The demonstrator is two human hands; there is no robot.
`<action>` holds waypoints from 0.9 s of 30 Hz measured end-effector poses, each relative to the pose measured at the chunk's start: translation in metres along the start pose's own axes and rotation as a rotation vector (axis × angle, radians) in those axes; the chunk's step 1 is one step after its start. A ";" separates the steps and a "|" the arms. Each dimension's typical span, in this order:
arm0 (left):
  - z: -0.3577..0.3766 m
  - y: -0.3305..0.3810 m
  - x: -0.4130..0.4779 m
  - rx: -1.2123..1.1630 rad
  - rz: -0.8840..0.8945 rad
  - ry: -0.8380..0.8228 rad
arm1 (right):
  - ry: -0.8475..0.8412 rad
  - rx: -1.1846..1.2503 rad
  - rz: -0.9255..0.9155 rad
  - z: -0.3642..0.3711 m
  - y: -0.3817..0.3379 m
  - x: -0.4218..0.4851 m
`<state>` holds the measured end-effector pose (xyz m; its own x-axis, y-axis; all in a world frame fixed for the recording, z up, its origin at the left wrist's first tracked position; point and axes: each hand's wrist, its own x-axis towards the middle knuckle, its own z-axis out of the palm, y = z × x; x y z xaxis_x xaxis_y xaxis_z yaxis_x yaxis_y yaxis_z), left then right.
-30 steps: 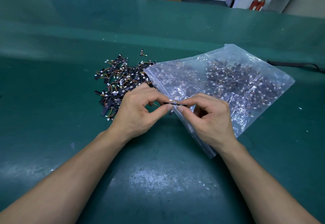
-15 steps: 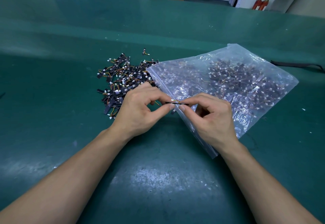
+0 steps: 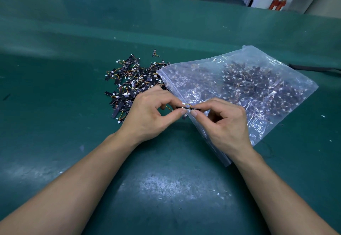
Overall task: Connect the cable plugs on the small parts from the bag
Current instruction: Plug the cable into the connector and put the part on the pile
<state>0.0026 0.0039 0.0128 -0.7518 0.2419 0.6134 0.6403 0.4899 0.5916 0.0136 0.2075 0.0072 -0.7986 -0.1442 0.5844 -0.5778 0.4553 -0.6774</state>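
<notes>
Open green tabletop (image 3: pixel 55 72) stretches left of the pile of parts (image 3: pixel 132 80) and in front of both forearms. The left hand (image 3: pixel 147 113) and right hand (image 3: pixel 225 122) each pinch one small black strip part (image 3: pixel 187 107) between thumb and fingertips. It has orange-yellow wires and a white plug, and is held over the clear bag's (image 3: pixel 258 91) near-left edge.
</notes>
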 end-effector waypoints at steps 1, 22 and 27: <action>0.000 0.000 0.000 -0.004 0.000 -0.008 | 0.000 -0.006 0.000 0.000 0.000 0.000; 0.003 0.002 0.000 -0.007 -0.012 -0.032 | -0.040 0.013 0.045 -0.004 0.000 -0.001; 0.002 0.002 0.000 -0.038 -0.017 -0.047 | -0.034 -0.007 0.036 -0.004 0.001 0.000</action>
<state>0.0038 0.0069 0.0129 -0.7684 0.2731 0.5788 0.6325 0.4625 0.6213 0.0137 0.2112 0.0084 -0.8242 -0.1569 0.5441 -0.5473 0.4669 -0.6946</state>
